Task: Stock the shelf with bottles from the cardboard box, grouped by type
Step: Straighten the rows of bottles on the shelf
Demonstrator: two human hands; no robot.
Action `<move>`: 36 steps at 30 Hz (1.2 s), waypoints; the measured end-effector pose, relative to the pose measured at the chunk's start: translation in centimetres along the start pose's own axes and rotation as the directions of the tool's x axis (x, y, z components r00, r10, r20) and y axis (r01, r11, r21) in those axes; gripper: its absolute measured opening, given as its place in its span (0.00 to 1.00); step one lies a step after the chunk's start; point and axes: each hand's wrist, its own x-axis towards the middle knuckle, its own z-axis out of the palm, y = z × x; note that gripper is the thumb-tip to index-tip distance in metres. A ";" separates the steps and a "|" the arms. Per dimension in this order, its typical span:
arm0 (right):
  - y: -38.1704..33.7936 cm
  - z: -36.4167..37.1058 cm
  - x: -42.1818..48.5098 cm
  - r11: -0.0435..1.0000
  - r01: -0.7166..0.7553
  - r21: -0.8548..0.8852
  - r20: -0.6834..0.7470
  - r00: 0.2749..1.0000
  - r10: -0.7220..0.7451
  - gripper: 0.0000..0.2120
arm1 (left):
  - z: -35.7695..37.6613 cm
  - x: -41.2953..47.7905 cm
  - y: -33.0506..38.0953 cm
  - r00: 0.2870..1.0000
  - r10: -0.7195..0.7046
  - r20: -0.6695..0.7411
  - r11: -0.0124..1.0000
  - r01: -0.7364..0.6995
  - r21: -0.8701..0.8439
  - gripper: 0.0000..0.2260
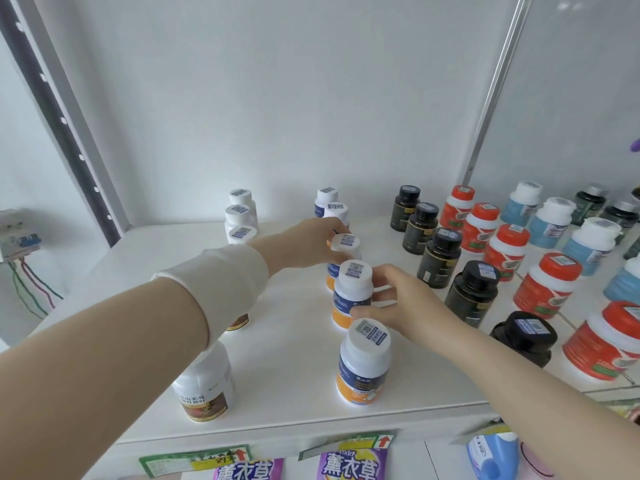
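a blue-and-orange bottle (352,293) is gripped upright by the right hand (398,299) in the middle row of the white shelf (287,341). the next bottle (344,251) farther back is clasped by the left hand (308,242). rows of black bottles (440,258) and red-capped bottles (543,285) are seen to the right.

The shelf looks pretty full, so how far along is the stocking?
Mostly done: black bottles, red-capped bottles and pale blue bottles stand in tidy rows. In hand: the left hand and right hand each touch a bottle in the orange-and-blue row. The box isn't visible, so what remains is unclear.
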 end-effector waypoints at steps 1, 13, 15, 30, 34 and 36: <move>0.1 0.1 0.1 1.000 0.001 0.019 -0.008 1.000 -0.001 0.22 | 0.0 0.1 -0.1 1.000 -0.002 -0.003 1.000 0.002 0.002 0.21; 0.3 -0.1 -0.1 1.000 0.009 0.017 -0.005 1.000 -0.009 0.20 | -0.2 0.1 0.3 0.999 -0.017 0.032 1.000 0.017 -0.010 0.21; 0.3 -0.1 -0.1 1.000 -0.004 0.013 0.003 1.000 0.004 0.21 | -0.2 0.1 0.3 0.999 -0.020 0.035 1.000 0.020 -0.012 0.21; -6.0 -10.2 3.0 0.877 0.073 -0.475 0.065 0.997 -0.047 0.34 | -6.1 0.1 0.1 0.996 -0.087 0.033 0.977 0.078 0.200 0.24; -6.1 -10.4 7.1 0.766 0.116 -0.633 0.105 0.992 -0.064 0.33 | -8.2 2.3 -1.1 0.988 -0.150 0.023 0.894 0.126 0.431 0.26; -6.0 -9.9 9.1 0.704 0.132 -0.698 0.128 0.990 -0.059 0.34 | -8.7 4.0 -1.9 0.988 -0.155 0.003 0.800 0.124 0.587 0.26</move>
